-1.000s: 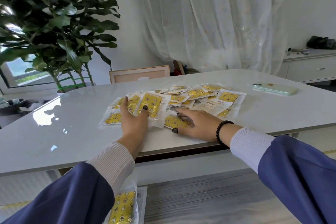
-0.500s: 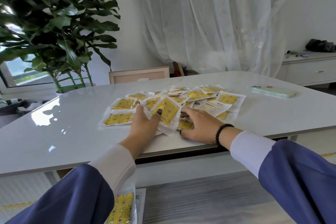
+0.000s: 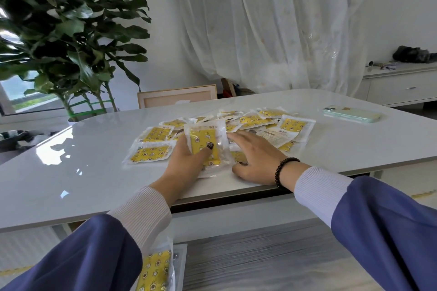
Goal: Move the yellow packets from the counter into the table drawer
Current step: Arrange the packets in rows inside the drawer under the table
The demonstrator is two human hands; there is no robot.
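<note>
Left hand (image 3: 186, 160) pinches a stack of yellow packets (image 3: 205, 144) near surface's (image 3: 82, 172) front edge; right hand (image 3: 254, 160) flat, released, on pile. I'd square the stack before lowering it to the drawer.

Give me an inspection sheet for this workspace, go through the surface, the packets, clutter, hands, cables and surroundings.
Surface: glossy white table, with window glare on its left part.
Job's things: pile of yellow packets spread across the table's middle; lifted packet held tilted up above the pile; more packets in the open drawer below the table edge.
Clutter: mint green phone lying flat at the far right of the table.
Hands: left hand grips the lifted packet, thumb on its front; right hand rests on the pile, fingers spread, bead bracelet on the wrist.
Cables: nothing seen.
Surroundings: potted plant at left, sheer curtain behind, white sideboard at right, wooden frame behind the table.
</note>
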